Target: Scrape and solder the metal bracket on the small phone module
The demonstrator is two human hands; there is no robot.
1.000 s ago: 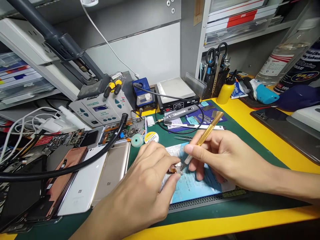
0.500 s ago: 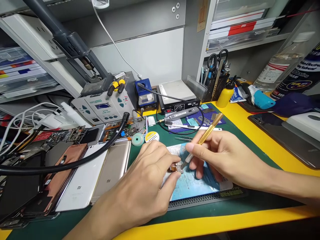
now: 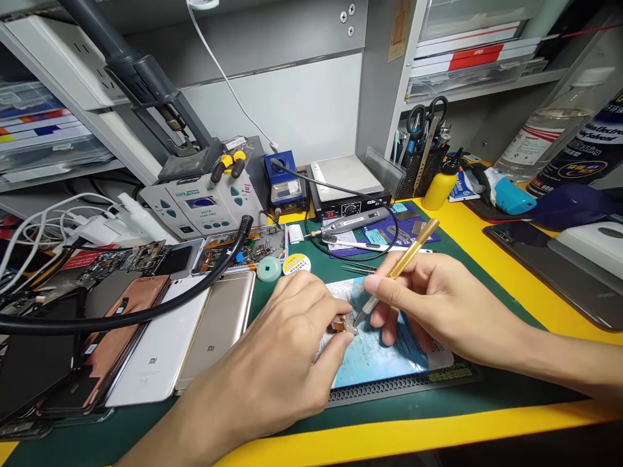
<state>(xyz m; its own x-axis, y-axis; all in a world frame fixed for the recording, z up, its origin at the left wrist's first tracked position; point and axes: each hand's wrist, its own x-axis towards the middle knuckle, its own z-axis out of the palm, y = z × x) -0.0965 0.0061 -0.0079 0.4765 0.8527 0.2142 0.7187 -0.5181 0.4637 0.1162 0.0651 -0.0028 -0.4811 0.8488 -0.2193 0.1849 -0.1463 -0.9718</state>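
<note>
Between the thumb and fingers of my left hand point(image 3: 287, 344) is a small metal phone part with a copper-coloured flex cable point(image 3: 341, 323), pressed down on a worn light-blue sheet point(image 3: 370, 363). My fingers cover part of it. My right hand point(image 3: 428, 292) grips a craft knife point(image 3: 413, 250) with a gold handle like a pen. The knife's blade tip rests at the right end of the small part; whether it cuts in, I cannot tell. Just beyond the sheet lie black tweezers point(image 3: 359, 268).
Phones point(image 3: 214, 331) lie at left under a black hose point(image 3: 209, 285). Behind stand a rework station point(image 3: 204, 204), a heating plate point(image 3: 348, 178) and a pen holder point(image 3: 421, 165). A yellow bottle point(image 3: 442, 185) and a dark phone point(image 3: 555, 272) are at right, on the yellow border.
The camera view has shifted slightly. Both hands, the knife and the small part stay in nearly the same places.
</note>
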